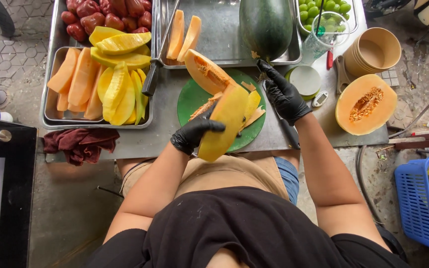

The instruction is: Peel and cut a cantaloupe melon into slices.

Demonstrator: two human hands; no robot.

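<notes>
While left hand [192,133] grips melon wedge [224,124], right hand [284,97] clenched beside green board's [187,99] edge

A stack of tan paper cups [373,52] stands at the table's right.

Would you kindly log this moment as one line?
left hand: holds melon wedge | right hand: knife, over green board | halved melon at right

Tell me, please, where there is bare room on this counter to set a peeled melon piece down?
Bare metal shows in the upper tray between the two melon slices and the watermelon, and on the counter between the green board and the full slice tray. The board and the right side near the halved melon and paper cups are crowded.
</notes>
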